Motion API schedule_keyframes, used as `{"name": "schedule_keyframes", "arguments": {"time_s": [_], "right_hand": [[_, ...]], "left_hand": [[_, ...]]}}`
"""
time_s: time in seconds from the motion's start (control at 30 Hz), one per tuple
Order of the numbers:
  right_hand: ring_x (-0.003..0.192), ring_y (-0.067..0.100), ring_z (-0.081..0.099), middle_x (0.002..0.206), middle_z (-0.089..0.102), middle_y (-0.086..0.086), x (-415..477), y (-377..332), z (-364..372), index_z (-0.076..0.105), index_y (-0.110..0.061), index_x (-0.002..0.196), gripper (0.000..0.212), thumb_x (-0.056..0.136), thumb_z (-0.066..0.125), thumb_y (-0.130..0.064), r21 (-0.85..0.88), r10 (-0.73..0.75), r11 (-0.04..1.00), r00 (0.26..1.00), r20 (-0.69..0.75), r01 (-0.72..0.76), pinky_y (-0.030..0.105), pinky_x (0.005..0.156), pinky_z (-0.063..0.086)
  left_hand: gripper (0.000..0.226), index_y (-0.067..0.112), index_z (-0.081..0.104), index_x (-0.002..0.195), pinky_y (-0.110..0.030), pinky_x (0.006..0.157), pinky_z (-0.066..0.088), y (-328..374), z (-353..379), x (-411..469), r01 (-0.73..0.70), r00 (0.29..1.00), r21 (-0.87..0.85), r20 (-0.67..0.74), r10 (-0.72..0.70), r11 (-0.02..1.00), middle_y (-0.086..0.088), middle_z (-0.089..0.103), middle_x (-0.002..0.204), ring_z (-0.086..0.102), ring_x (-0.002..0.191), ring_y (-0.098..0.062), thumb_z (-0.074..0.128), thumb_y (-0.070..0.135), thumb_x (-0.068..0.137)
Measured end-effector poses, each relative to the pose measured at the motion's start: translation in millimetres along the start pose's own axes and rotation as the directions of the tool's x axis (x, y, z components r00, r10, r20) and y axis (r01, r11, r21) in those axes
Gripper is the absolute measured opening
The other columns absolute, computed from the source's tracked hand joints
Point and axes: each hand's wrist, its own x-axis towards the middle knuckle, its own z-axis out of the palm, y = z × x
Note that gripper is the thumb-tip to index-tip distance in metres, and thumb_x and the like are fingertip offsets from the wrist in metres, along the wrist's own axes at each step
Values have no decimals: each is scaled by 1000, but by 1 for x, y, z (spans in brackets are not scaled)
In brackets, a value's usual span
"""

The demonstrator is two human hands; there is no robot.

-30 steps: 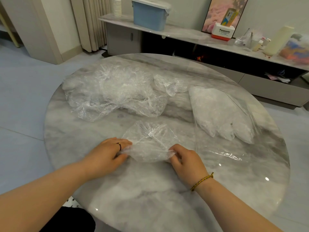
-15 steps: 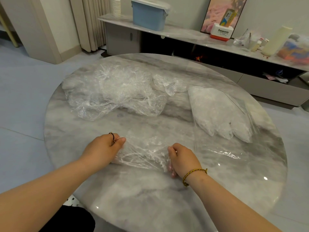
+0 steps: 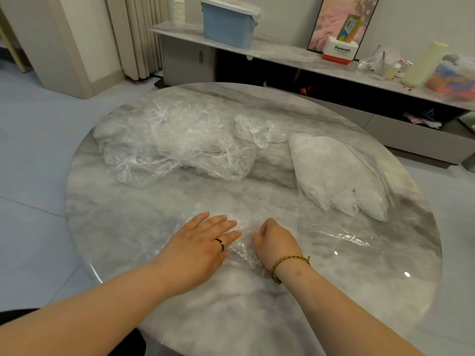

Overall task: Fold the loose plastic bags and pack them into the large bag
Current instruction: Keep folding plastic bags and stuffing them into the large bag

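Left hand: the left hand [image 3: 203,242] is lying spread with straight fingers, pressing down on a flat bag [image 3: 243,250] of clear plastic; a dark ring [image 3: 220,244] is sitting on one finger.
Right hand: the right hand [image 3: 276,242] is resting knuckles up, its fingers curling down into the right side of the flat bag and gripping the plastic; a braided bracelet [image 3: 288,260] is circling the wrist.
Flat bag: it is lying on the near part of the counter [image 3: 128,227], under and between both hands.
Pile of loose bags: a crinkled pile of loose bags [image 3: 174,142] is sitting on the far left of the counter, well apart from the hands.
Crumpled bag: one small crumpled bag [image 3: 259,129] is lying just right of the pile.
Large bag: the large bag [image 3: 347,237] is lying on the right side of the counter, its open end facing the near edge, with white folded bags [image 3: 334,181] sitting inside toward its far end.
Background: a blue bin [image 3: 227,23] is standing on a long shelf [image 3: 282,56] beyond the counter.
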Motion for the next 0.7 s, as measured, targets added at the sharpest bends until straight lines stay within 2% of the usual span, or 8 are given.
{"name": "schedule_keyframes", "arguments": {"time_s": [0.1, 0.2, 0.27, 0.33, 0.4, 0.47, 0.53, 0.7], "right_hand": [[87, 27, 59, 104, 59, 7, -4, -2, -6, 36, -15, 124, 28, 97, 37, -24, -116, -67, 992, 994, -90, 57, 28, 64, 40], [102, 25, 60, 118, 55, 4, -4, -2, 2, 51, -11, 122, 34, 88, 48, -13, -401, -394, 885, 839, -375, 236, 28, 70, 46], [92, 25, 68, 105, 67, 7, 1, 0, 13, 69, -12, 99, 34, 70, 51, -17, -480, -536, 815, 738, -410, 326, 30, 69, 55], [95, 21, 69, 106, 70, 6, 3, 0, 19, 73, -16, 95, 43, 71, 38, -26, -495, -554, 786, 778, -296, 371, 31, 76, 54], [108, 20, 63, 120, 64, 8, 1, 1, 20, 69, -13, 108, 58, 73, 26, -32, -481, -510, 789, 844, -169, 381, 31, 90, 47], [138, 20, 30, 150, 29, 7, 4, 5, 21, 39, -11, 140, 87, 69, -1, -42, -475, -519, 769, 852, -71, 428, 29, 112, 11], [144, 12, -1, 157, -1, -1, 6, 11, 21, 9, -18, 149, 101, 56, -18, -48, -406, -469, 802, 883, 25, 438, 21, 105, -14], [144, 11, -7, 156, -6, -4, 11, 15, 22, 3, -20, 149, 104, 52, -21, -49, -415, -454, 806, 891, 27, 423, 18, 103, -17]], "left_hand": [[64, 16, 61, 120, -31, 102, 21, 1, -3, 6, 192, 951, -15, 251, -182, 981, -1, 60, 126, 57, 115, -10, 20, 48, 82], [98, 20, 2, 147, -20, 105, -17, -6, 5, 8, 276, 923, -56, 295, -248, 960, 9, -8, 151, -7, 140, -3, -11, 58, 58], [107, 23, -14, 145, -21, 101, -19, -7, 8, 8, 269, 914, -78, 335, -229, 960, 10, -22, 150, -26, 130, -1, -20, 68, 48], [124, 23, -22, 139, -22, 101, -20, -7, 9, 10, 247, 903, -71, 378, -203, 966, 11, -31, 141, -31, 122, -1, -36, 80, 31], [120, 22, -28, 128, -23, 102, -21, -6, 10, 10, 250, 902, -81, 383, -201, 965, 11, -33, 132, -32, 121, -2, -49, 72, 21], [116, 23, -29, 125, -23, 102, -21, -5, 12, 10, 251, 897, -101, 398, -192, 963, 11, -33, 131, -32, 121, -2, -51, 69, 20], [116, 22, -29, 125, -23, 102, -21, -6, 14, 10, 241, 897, -99, 402, -182, 965, 12, -32, 131, -33, 121, -2, -52, 68, 21], [129, 20, -24, 137, -23, 101, -22, -6, 11, 11, 234, 894, -87, 412, -178, 968, 11, -32, 131, -33, 121, -3, -52, 67, 21]]}}
